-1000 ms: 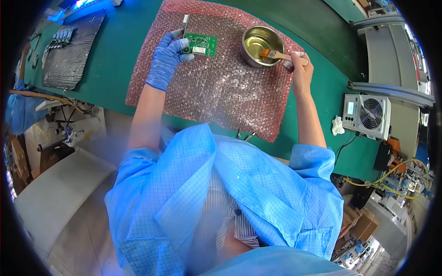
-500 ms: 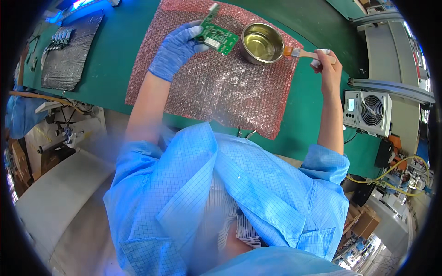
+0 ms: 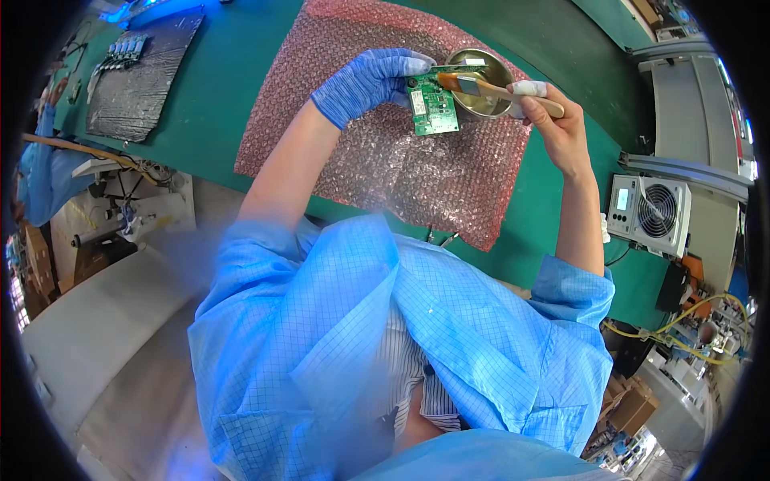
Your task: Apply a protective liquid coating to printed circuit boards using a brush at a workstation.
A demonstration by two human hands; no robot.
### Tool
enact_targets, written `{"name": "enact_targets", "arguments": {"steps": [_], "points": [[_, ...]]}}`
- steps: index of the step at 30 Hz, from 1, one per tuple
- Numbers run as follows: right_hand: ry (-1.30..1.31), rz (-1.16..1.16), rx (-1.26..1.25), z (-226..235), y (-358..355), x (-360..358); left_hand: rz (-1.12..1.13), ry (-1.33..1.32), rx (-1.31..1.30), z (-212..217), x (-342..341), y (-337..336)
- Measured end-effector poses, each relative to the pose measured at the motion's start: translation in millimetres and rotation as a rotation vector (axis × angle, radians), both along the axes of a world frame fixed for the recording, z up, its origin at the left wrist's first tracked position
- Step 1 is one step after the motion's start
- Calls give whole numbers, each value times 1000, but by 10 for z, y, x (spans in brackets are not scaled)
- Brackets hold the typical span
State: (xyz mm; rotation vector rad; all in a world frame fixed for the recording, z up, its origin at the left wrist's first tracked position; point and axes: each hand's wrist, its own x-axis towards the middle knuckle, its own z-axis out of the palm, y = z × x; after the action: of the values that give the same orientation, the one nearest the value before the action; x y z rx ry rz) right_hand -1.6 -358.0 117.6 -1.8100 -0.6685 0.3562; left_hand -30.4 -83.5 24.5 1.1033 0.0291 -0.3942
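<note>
My left hand (image 3: 365, 84), in a blue glove, grips a green circuit board (image 3: 435, 112) by its left edge. The board is tilted and partly overlaps a round metal bowl (image 3: 499, 70) that holds a clear yellowish liquid. Between my bare right thumb and fingers is the wooden handle of a flat paintbrush (image 3: 481, 86); white wrapping covers fingertips of my right hand (image 3: 557, 128). The orange bristles lie at the board's upper part; whether they touch it I cannot tell. Bowl and board are over a sheet of pink bubble wrap (image 3: 385, 172).
The bubble wrap lies on a green bench top (image 3: 553, 192). At the far left, a dark sheet (image 3: 148, 88) carries several small boards (image 3: 124, 50). A white device with a fan (image 3: 650, 212) stands at the right. Tool tips (image 3: 445, 239) show at the near edge.
The board has moved right and turned, now in front of the bowl. My right hand has brought the brush left from the bowl's right rim to the board.
</note>
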Motion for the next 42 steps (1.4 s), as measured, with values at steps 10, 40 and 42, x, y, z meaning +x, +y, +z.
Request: {"name": "enact_targets", "arguments": {"steps": [10, 40, 42], "points": [[-15, -1, -125, -69, 179, -27, -56, -108, 133, 109, -46, 39], [-146, -67, -37, -41, 412, -350, 145, -139, 160, 113, -118, 47], [-251, -79, -17, -86, 481, -323, 141, -163, 208, 176, -112, -3]]}}
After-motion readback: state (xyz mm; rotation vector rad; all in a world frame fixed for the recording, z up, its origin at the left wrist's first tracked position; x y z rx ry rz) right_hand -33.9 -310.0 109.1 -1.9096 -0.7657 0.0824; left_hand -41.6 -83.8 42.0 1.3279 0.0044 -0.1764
